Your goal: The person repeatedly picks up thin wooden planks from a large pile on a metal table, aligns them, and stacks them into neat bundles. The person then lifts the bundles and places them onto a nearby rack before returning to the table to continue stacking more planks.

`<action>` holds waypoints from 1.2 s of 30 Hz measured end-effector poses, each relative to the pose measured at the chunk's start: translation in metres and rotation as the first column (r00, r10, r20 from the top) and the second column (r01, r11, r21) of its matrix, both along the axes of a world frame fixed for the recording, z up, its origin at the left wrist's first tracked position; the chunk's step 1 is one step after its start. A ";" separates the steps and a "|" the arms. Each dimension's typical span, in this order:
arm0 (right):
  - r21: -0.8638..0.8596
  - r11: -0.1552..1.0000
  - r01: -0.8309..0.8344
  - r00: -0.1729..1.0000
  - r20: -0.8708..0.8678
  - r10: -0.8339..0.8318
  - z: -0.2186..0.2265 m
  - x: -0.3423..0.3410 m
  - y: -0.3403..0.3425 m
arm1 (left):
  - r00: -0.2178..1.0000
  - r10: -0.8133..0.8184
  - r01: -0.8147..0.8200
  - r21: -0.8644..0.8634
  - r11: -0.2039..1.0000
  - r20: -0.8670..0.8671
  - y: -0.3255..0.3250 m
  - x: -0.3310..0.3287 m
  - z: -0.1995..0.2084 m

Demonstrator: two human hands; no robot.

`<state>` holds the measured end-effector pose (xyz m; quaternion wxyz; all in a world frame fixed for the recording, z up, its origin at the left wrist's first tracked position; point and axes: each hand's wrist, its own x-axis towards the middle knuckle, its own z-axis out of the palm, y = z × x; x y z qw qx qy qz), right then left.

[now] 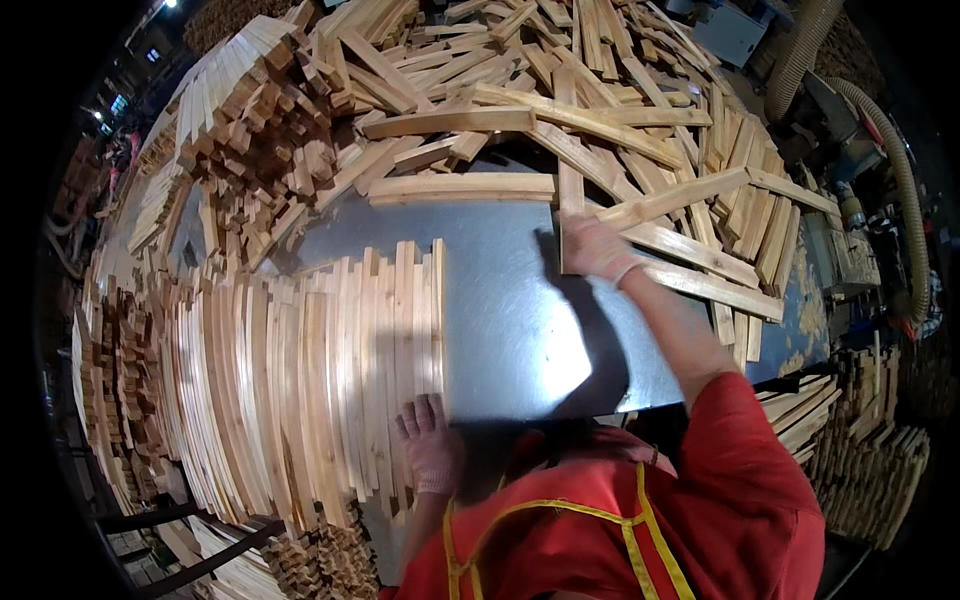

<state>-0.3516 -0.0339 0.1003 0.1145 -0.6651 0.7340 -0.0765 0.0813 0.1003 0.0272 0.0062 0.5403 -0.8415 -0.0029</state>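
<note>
Lengthwise, our wooden slat [570,190] points away from us, reaching beyond our right hand [600,249], whose fingers grip its near end; our left hand [435,455] has fingers extended.

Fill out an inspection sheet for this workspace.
Surface: grey metal tabletop, bright with reflected light.
Job's things: row of wooden strips, side by side at left; jumbled pile at the far side.
Clutter: stacked wood, upper left.
Hands: left hand gloved, fingers extended, at the row's right end; right hand at a strip's near end, grip unclear.
Cables: none made out; ribbed hose at right.
Surroundings: more wood stacks, lower right.
</note>
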 end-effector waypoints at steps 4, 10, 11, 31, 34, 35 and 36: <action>0.072 0.997 0.026 0.844 -0.536 0.016 -0.002 -0.129 0.021 | 1.000 0.003 -0.003 0.021 1.000 0.011 -0.011 -0.009 0.008; -0.225 0.869 -0.441 0.897 -0.140 0.419 -0.037 -0.053 0.057 | 0.984 -0.066 0.081 0.089 0.993 -0.165 -0.022 -0.081 0.030; -0.250 0.823 -0.510 0.860 -0.144 0.489 -0.035 -0.025 0.071 | 0.958 -0.158 0.172 0.037 0.984 -0.238 -0.021 -0.094 0.016; 0.255 0.961 0.110 0.804 0.545 -0.237 -0.027 0.003 0.110 | 0.988 0.118 -0.108 0.099 0.989 -0.101 -0.018 -0.031 0.005; 0.300 0.905 0.301 0.330 0.858 -0.394 -0.069 0.048 0.059 | 0.994 0.063 -0.055 0.086 0.995 -0.088 -0.021 -0.030 0.005; 0.247 0.895 0.371 0.293 0.884 -0.365 -0.081 0.074 0.047 | 0.990 0.060 -0.050 0.081 0.995 -0.125 -0.018 -0.028 0.001; 0.256 0.850 0.460 0.465 0.747 -0.476 -0.057 0.114 0.036 | 0.984 0.075 -0.062 0.081 0.995 -0.161 -0.012 -0.022 -0.009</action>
